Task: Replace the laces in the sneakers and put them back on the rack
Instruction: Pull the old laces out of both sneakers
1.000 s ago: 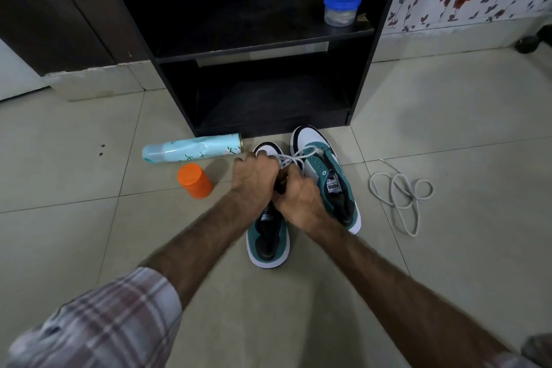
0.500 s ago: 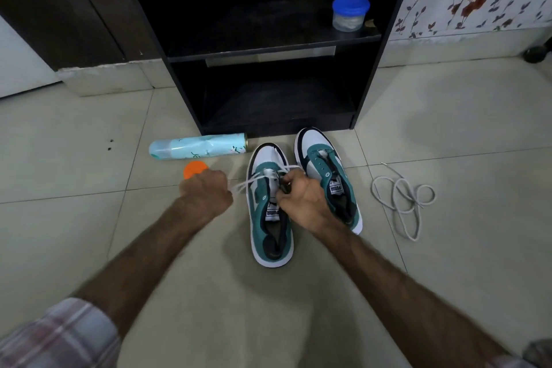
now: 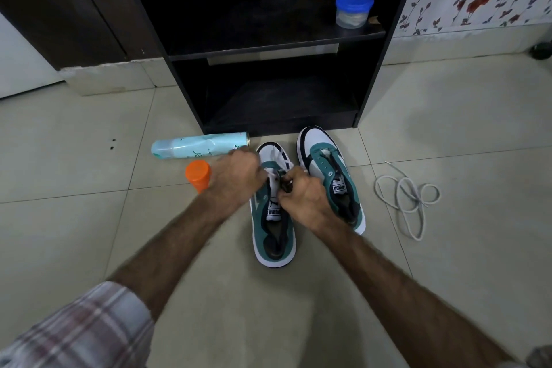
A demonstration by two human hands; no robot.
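Both hands meet over the near shoe in the middle of the frame. The right hand (image 3: 301, 194) has its fingers curled tight, and its grip looks pinched on the white lace (image 3: 273, 172) at the eyelets. The left hand (image 3: 236, 178) is curled too, close beside it, with its grip on the same lace as far as can be seen; it is a bit blurred.

The left shoe (image 3: 273, 236) is green and white and stands flat on the floor (image 3: 89, 218), toe pointing up the frame. The right shoe (image 3: 328, 158) stands just beside it, to its right, and shows no lace in its eyelets. A loose white lace (image 3: 406, 197) lies in loops on the floor at the right of the frame, apart from the shoes.

A light blue spray can (image 3: 200, 146) lies on its side left of the shoes. An orange cap (image 3: 197, 173) sits just below it. The black rack (image 3: 268, 48) stands at the top middle, right behind the shoes. A small tub with a blue lid (image 3: 354, 9) sits on its upper shelf.
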